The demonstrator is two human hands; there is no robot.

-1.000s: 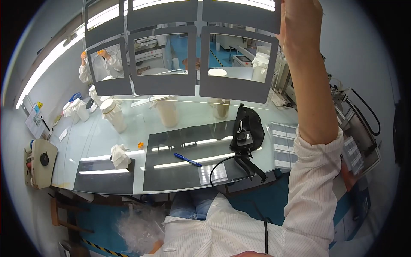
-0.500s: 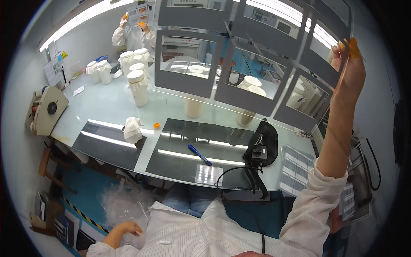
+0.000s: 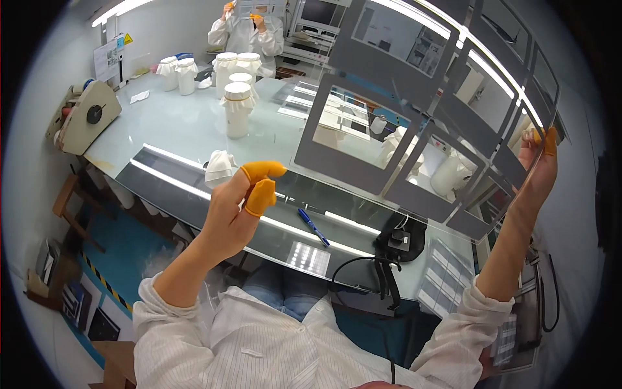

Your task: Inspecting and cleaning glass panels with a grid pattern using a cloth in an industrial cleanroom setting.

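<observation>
Left hand (image 3: 236, 204): raised free, orange-capped thumb and forefinger close together, pinching nothing — bring it to the sheet's near edge.
Right hand (image 3: 538, 170): pinches the sheet's right edge, fingertips only.
Patterned transparent sheet (image 3: 414, 123): held up over the glass table (image 3: 188, 126) — keep it flat and handle it by the edges.

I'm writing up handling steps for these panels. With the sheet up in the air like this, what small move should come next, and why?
Probably bring the left hand across to the transparent framed sheet. Only the right hand pinches its right edge, so the wide sheet hangs one-sided above the glass table, while the left hand, in orange finger cots, is raised, free and apart from it.
</observation>
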